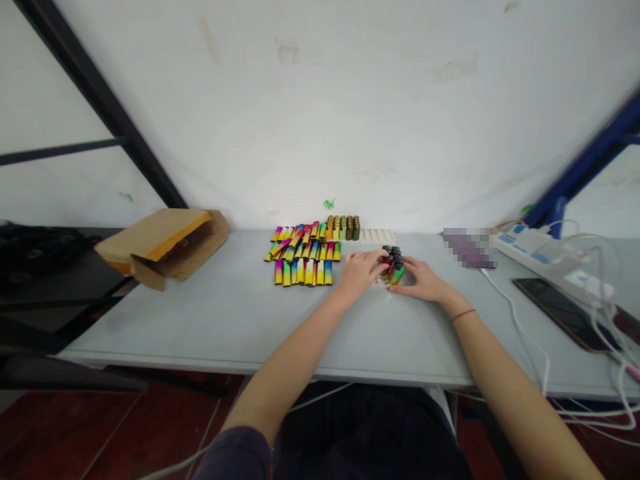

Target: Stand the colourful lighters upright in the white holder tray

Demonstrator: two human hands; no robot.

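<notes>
A small white tray (381, 281) stands on the grey table (210, 320) and carries several upright rainbow-coloured lighters (394, 261) with black tops. My left hand (361, 269) rests against the tray's left side, fingers curled toward the lighters. My right hand (420, 277) cups the tray's right side, its fingers closed against the lighters. To the left lies a pile of many loose rainbow lighters (304, 253). Behind it stands a row of darker lighters (343, 227). An empty white tray (377, 235) lies beside that row.
An open cardboard box (163, 247) lies at the table's left. A white power strip (545, 253) with tangled cables and a dark phone (563, 310) sit at the right. A white wall rises behind the table; a dark shelf frame stands at left.
</notes>
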